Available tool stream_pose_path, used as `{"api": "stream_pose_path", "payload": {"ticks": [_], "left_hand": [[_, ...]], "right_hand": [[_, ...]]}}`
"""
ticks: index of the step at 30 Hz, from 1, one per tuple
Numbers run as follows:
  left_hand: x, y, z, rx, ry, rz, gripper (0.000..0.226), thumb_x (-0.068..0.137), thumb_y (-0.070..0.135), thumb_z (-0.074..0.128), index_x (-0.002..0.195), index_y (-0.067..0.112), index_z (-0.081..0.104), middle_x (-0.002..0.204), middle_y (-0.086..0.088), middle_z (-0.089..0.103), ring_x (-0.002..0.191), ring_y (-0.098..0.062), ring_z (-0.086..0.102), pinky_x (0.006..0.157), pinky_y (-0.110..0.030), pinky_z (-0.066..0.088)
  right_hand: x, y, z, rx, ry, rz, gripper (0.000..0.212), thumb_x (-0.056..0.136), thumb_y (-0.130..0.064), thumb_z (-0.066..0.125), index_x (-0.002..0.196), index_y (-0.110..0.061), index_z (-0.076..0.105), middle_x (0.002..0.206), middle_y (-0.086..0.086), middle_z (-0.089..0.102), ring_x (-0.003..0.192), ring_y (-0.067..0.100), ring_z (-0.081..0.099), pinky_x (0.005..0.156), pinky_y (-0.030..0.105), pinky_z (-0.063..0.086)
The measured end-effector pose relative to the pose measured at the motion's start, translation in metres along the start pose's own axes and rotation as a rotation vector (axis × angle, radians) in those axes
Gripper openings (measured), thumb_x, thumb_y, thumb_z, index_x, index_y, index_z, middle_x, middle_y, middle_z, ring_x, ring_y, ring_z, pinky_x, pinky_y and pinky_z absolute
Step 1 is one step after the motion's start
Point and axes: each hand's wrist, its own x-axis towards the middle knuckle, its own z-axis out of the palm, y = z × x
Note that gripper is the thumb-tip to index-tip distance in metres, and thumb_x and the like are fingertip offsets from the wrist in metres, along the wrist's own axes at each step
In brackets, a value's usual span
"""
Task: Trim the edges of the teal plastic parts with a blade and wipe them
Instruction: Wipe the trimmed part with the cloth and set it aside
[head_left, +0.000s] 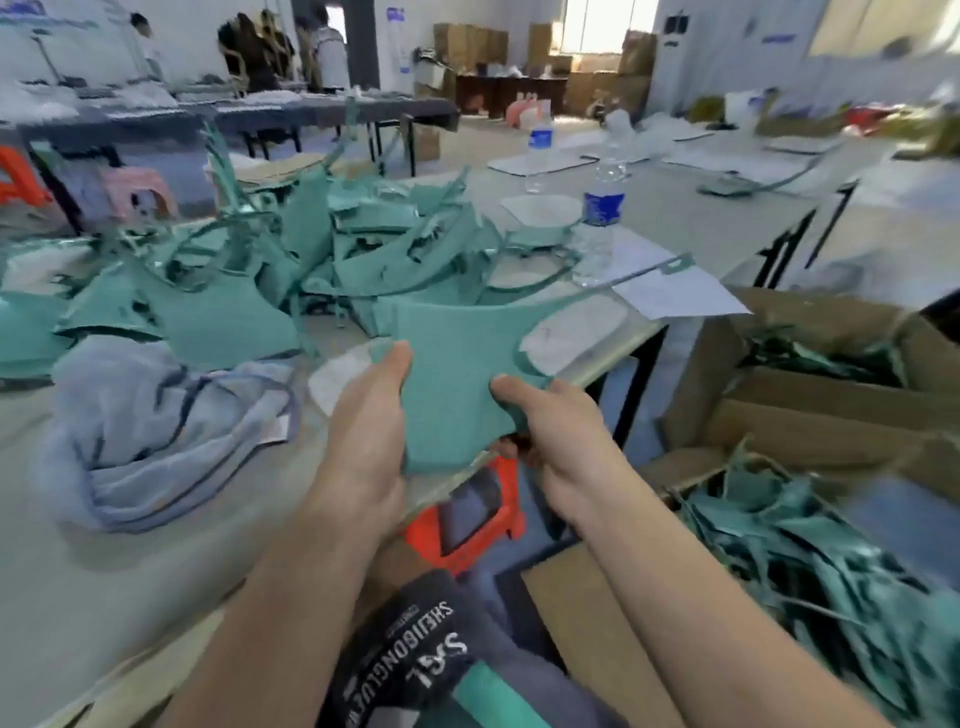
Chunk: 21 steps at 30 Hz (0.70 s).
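At the left of the table (104, 597) lies a crumpled grey-blue cloth (156, 426), with a heap of teal parts (249, 291) behind it. Toward the middle, the left hand (363, 436) pinches the teal plastic part (457, 364) by its left edge, thumb on top, fingers hidden beneath. The part hangs over the table's near edge. It looks thin, light and bendy, so it probably wants support close to whichever edge is cut. The right hand (556, 436) grips its lower right corner, thumb over, fingers curled under; whether a blade is tucked there I cannot tell. A thin strip (623, 283) trails off rightward, likely floppy. Further right, a cardboard box (779, 415) holds offcuts.
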Motion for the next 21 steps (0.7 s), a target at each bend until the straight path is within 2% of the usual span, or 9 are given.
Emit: {"api": "stream_pose_path", "payload": {"ticks": [3,6,9,11,13,15,16,18,21], "left_hand": [[-0.016,-0.050,0.044,0.130,-0.140,-0.079,0.034,0.103,0.030,0.053,0.089,0.018,0.082,0.095,-0.008,0.079,0.080,-0.024,0.077,0.060,-0.038,0.063],[-0.034,-0.106,0.080,0.259,-0.390,-0.293,0.025,0.102,0.020,0.052,0.106,0.010,0.074,0.102,-0.013,0.078,0.088,-0.029,0.077,0.062,-0.037,0.062],[-0.043,-0.159,0.106,0.413,-0.558,-0.444,0.027,0.101,0.014,0.049,0.116,0.017,0.071,0.107,-0.005,0.078,0.093,-0.021,0.076,0.062,-0.028,0.059],[-0.052,-0.193,0.120,0.446,-0.585,-0.571,0.031,0.101,0.014,0.049,0.122,0.020,0.070,0.109,-0.001,0.078,0.097,-0.019,0.075,0.070,-0.030,0.059],[-0.061,-0.223,0.135,0.450,-0.657,-0.710,0.031,0.103,0.021,0.049,0.126,0.018,0.068,0.112,-0.001,0.077,0.105,-0.019,0.073,0.089,-0.040,0.059],[-0.066,-0.241,0.156,0.424,-0.768,-0.801,0.033,0.106,0.037,0.045,0.128,0.021,0.064,0.118,0.002,0.075,0.106,-0.016,0.072,0.092,-0.040,0.057],[-0.066,-0.245,0.166,0.401,-0.782,-0.824,0.039,0.107,0.043,0.043,0.135,0.021,0.059,0.129,0.002,0.071,0.114,-0.015,0.068,0.094,-0.039,0.055],[-0.057,-0.248,0.181,0.402,-0.761,-0.817,0.054,0.107,0.046,0.043,0.152,0.017,0.040,0.152,-0.005,0.051,0.136,-0.022,0.052,0.103,-0.043,0.048],[-0.043,-0.241,0.188,0.446,-0.774,-0.740,0.055,0.106,0.042,0.047,0.154,0.016,0.040,0.156,-0.007,0.046,0.139,-0.023,0.047,0.108,-0.045,0.046]], "right_hand": [[-0.030,0.012,-0.076,0.031,0.172,0.020,0.008,0.095,-0.005,0.064,0.091,-0.007,0.072,0.071,0.004,0.074,0.045,0.014,0.059,0.037,0.022,0.040],[-0.063,0.043,-0.153,0.082,0.391,0.094,0.007,0.095,-0.008,0.065,0.091,-0.006,0.069,0.067,0.006,0.067,0.038,0.014,0.046,0.040,0.024,0.031],[-0.082,0.080,-0.209,0.221,0.662,0.197,0.001,0.095,-0.005,0.063,0.095,-0.006,0.062,0.061,0.008,0.054,0.035,0.015,0.034,0.039,0.021,0.025],[-0.091,0.100,-0.239,0.297,0.797,0.269,0.006,0.095,-0.005,0.064,0.092,-0.008,0.060,0.057,0.006,0.047,0.032,0.013,0.032,0.038,0.018,0.024],[-0.097,0.109,-0.269,0.339,0.891,0.310,0.010,0.094,-0.006,0.066,0.088,-0.009,0.058,0.058,0.006,0.047,0.031,0.012,0.033,0.036,0.017,0.027],[-0.099,0.105,-0.304,0.390,1.008,0.302,0.009,0.094,-0.009,0.066,0.089,-0.009,0.058,0.062,0.008,0.053,0.031,0.012,0.038,0.034,0.018,0.033],[-0.100,0.099,-0.321,0.416,1.066,0.279,0.010,0.095,-0.012,0.066,0.091,-0.008,0.058,0.065,0.009,0.057,0.034,0.013,0.043,0.034,0.019,0.036],[-0.100,0.088,-0.350,0.500,1.093,0.231,0.022,0.097,-0.026,0.068,0.098,-0.006,0.059,0.075,0.013,0.065,0.048,0.018,0.059,0.038,0.023,0.045],[-0.101,0.089,-0.370,0.564,1.025,0.334,0.051,0.097,-0.046,0.066,0.116,-0.002,0.051,0.104,0.019,0.071,0.092,0.029,0.072,0.060,0.029,0.052]]}}
